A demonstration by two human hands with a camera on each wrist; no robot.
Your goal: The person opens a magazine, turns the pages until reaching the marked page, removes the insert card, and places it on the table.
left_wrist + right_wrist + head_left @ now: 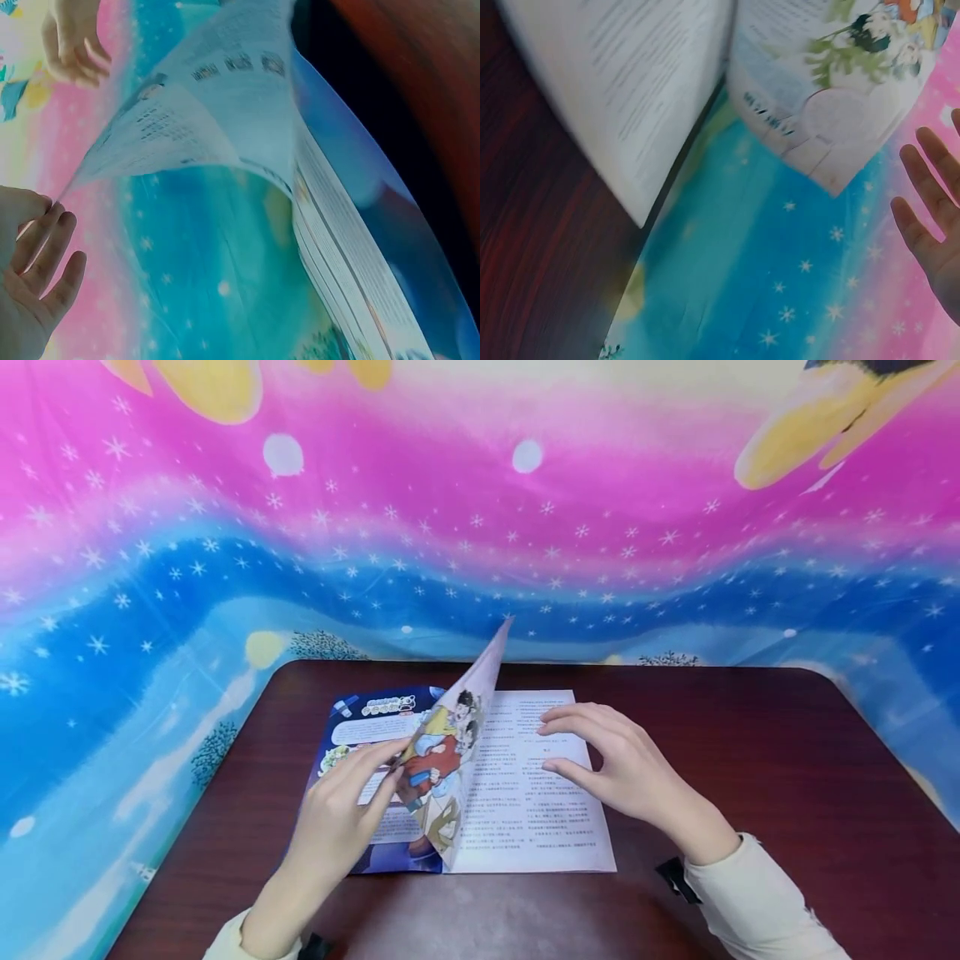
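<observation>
An open magazine (540, 827) lies on the dark wooden table, a dark blue illustrated page on its left side and a white page of printed text on its right. One illustrated leaf (442, 768) stands up from the spine, curved between the two sides. My left hand (345, 802) pinches this leaf by its edge between thumb and fingers; the left wrist view shows the pinch (41, 247) at the leaf's corner. Over the right page hovers my right hand (607, 760), fingers spread and holding nothing. In the right wrist view that hand (937, 202) is apart from the raised leaf (840, 112).
The reddish-brown table (750, 735) has rounded far corners. Behind it hangs a pink and blue cloth (465, 527) with snowflakes, close against the table's far edge. Pale sleeves (757, 893) and dark wrist straps (678, 881) cover both wrists.
</observation>
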